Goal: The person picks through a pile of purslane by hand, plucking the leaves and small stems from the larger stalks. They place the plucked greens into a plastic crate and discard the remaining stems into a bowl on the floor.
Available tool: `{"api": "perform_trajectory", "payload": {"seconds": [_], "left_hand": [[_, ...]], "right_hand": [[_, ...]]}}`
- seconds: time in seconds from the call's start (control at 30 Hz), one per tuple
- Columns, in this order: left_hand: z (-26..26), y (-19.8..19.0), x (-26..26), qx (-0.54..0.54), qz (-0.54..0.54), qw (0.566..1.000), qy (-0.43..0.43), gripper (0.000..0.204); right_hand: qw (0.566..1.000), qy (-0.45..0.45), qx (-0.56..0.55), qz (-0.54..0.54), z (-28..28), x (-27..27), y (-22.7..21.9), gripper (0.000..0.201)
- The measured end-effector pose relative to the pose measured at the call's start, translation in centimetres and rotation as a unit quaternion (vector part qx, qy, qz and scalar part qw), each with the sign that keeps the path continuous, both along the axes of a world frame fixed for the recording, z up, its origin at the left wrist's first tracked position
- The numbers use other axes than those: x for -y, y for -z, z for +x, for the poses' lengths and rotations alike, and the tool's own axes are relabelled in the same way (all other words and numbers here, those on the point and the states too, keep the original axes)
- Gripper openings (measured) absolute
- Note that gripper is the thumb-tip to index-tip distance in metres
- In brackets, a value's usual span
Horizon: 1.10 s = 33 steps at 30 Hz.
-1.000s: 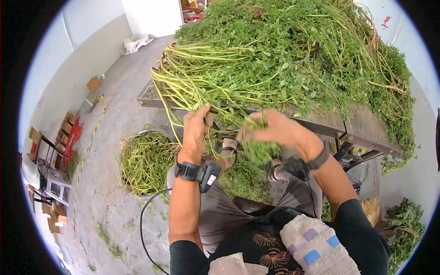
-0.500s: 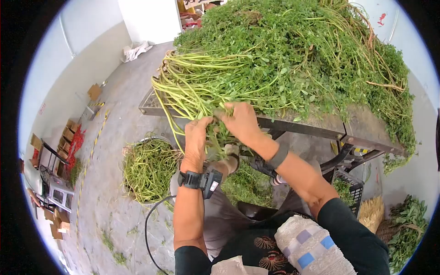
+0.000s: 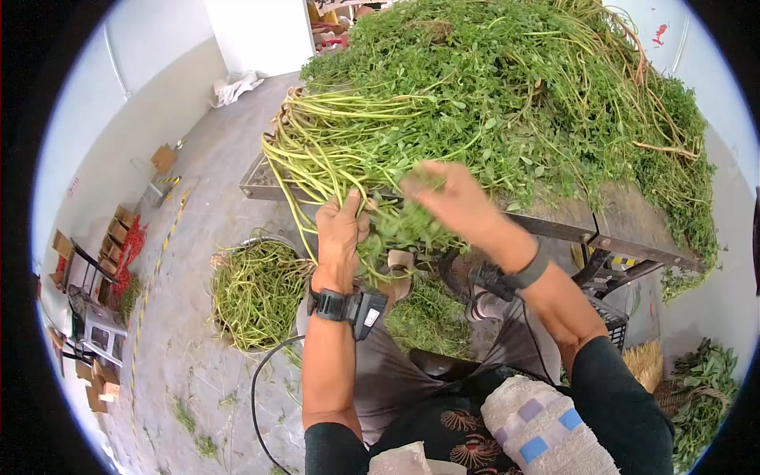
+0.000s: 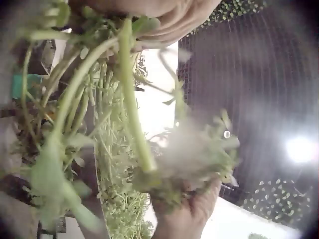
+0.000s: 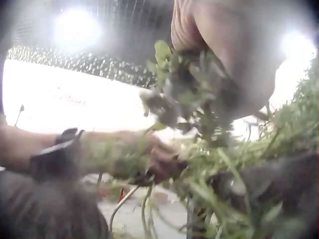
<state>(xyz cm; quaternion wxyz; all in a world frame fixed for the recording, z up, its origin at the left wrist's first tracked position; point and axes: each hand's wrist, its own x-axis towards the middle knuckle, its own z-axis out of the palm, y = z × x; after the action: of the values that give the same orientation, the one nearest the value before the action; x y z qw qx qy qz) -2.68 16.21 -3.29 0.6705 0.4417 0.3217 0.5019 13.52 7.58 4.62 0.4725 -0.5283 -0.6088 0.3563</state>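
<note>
At the near edge of the bench, my left hand (image 3: 339,235) grips a bunch of long green leafy stems (image 4: 130,94), the thumb pointing up along them. Their leaves hang below the fingers. My right hand (image 3: 463,207), blurred by motion, is just to the right and holds a tuft of leafy tops (image 5: 192,89) in curled fingers. The left wrist view shows the stems crossing close in front, with the right hand (image 4: 184,216) beyond. Pale stalk ends (image 3: 305,158) of the heap hang over the bench corner beside my left hand.
A big heap of leafy greens (image 3: 514,103) covers the metal-edged bench (image 3: 554,223). A round basin of cut stalks (image 3: 261,297) stands on the floor at left. Cut greens (image 3: 431,321) lie between my feet. At right are a black crate (image 3: 611,321) and a straw broom (image 3: 643,364).
My right hand came in to the left hand among the stems, then drew away right with a leafy tuft. The left hand stays nearly in place. The head view shifted slightly.
</note>
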Motion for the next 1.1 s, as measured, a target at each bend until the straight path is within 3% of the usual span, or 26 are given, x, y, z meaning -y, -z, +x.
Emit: {"api": "perform_trajectory", "payload": {"seconds": [0.03, 0.1, 0.13, 0.2, 0.23, 0.3, 0.37, 0.43, 0.5, 0.53, 0.63, 0.73, 0.87, 0.97, 1.1], "left_hand": [[-0.1, 0.3, -0.4, 0.001, 0.001, 1.000, -0.001, 0.017], [-0.5, 1.0, -0.8, 0.005, 0.014, 1.000, 0.022, 0.019], [-0.4, 0.5, -0.2, 0.009, 0.000, 1.000, 0.011, 0.020], [-0.3, 0.3, 0.0, 0.004, -0.002, 1.000, 0.011, 0.019], [-0.3, 0.0, 0.1, -0.002, -0.004, 1.000, 0.010, 0.018], [0.0, -0.3, 0.4, 0.007, -0.013, 1.000, 0.004, 0.018], [0.1, -0.1, 0.3, 0.022, -0.002, 1.000, 0.005, 0.018], [0.0, 0.0, 0.2, 0.021, -0.005, 1.000, 0.002, 0.019], [-0.4, -0.6, 0.3, 0.009, -0.019, 0.999, 0.025, 0.020], [-0.5, -1.1, 0.5, 0.015, -0.020, 0.999, 0.023, 0.020], [-0.5, -1.6, 0.6, 0.109, -0.080, 0.991, 0.014, 0.026], [-0.2, -0.2, -0.6, 0.059, -0.048, 0.997, -0.006, 0.035], [-0.2, 0.9, -0.7, 0.024, 0.001, 1.000, -0.006, 0.033], [-0.1, 1.0, -0.6, 0.007, 0.033, 0.999, -0.019, 0.033], [-1.1, -0.3, -0.3, -0.035, -0.022, 0.998, -0.040, 0.020]], "right_hand": [[1.000, -0.001, 0.001, 0.001, 0.4, 0.0, -0.9, 0.034], [0.983, -0.058, -0.150, 0.084, 1.2, -0.5, -1.9, 0.028], [0.984, -0.058, -0.149, 0.081, 1.3, -1.2, -2.2, 0.028], [0.986, 0.014, 0.119, 0.114, 1.4, -3.3, -3.3, 0.031], [0.986, 0.014, 0.120, 0.116, 1.4, -5.1, -3.1, 0.031], [0.957, 0.034, 0.270, 0.100, 0.9, -9.2, -1.3, 0.035], [0.940, 0.032, 0.327, 0.094, 0.0, -11.6, -0.1, 0.034], [0.918, 0.031, 0.385, 0.087, -0.6, -11.4, 0.1, 0.034], [0.884, 0.113, 0.429, 0.145, -1.2, -10.3, 0.3, 0.041], [0.900, 0.068, 0.418, 0.101, -1.3, -10.3, -0.4, 0.037], [0.875, 0.049, 0.465, 0.124, -3.1, -6.2, 1.8, 0.025], [0.885, 0.033, 0.443, 0.139, -3.8, -4.1, 3.6, 0.021], [0.910, 0.023, 0.397, 0.120, -3.7, -2.9, 4.4, 0.022], [0.912, 0.017, 0.374, 0.169, -3.2, -2.3, 5.2, 0.024], [0.921, 0.018, 0.353, 0.165, -3.7, 0.6, 4.6, 0.025]]}}
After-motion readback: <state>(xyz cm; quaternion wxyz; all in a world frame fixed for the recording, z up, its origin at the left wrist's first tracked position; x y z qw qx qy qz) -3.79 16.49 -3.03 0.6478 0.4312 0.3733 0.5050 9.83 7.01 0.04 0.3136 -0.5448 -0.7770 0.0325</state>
